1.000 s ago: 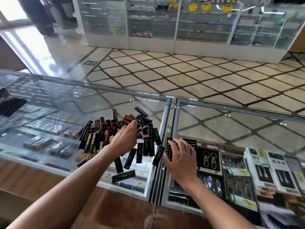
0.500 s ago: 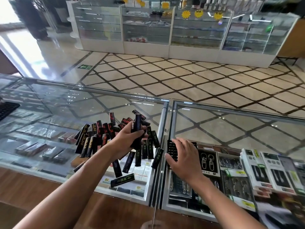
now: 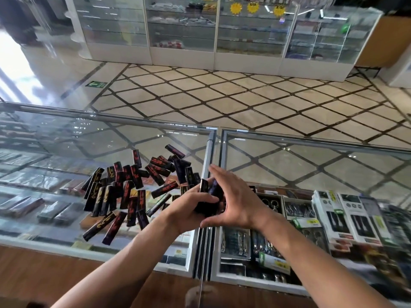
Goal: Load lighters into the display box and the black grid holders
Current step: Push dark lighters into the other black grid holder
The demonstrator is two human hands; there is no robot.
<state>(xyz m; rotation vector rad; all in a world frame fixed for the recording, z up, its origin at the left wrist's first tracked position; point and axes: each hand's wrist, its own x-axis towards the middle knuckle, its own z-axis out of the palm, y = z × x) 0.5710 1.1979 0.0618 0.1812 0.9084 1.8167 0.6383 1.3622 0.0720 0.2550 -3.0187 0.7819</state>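
Several black lighters (image 3: 124,192) with red or gold print lie in a loose pile on the glass counter (image 3: 66,152), left of centre. My left hand (image 3: 189,207) grips a small bunch of lighters (image 3: 203,186) upright at the pile's right edge. My right hand (image 3: 238,201) stands against that bunch from the right, fingers straight and pointing away, thumb spread below. A black block (image 3: 206,210) shows between the two hands; whether it is the grid holder is hidden by the fingers.
A metal seam (image 3: 210,150) joins two glass showcases just beyond the hands. Under the right glass lie keychain packs (image 3: 298,207) and white boxes (image 3: 347,216). Glass display cabinets (image 3: 182,30) stand across the tiled floor.
My left hand lifted lighters out of the pile and carried them right to meet the right hand. My right hand rose from lying flat on the black holder to an upright, open pose.
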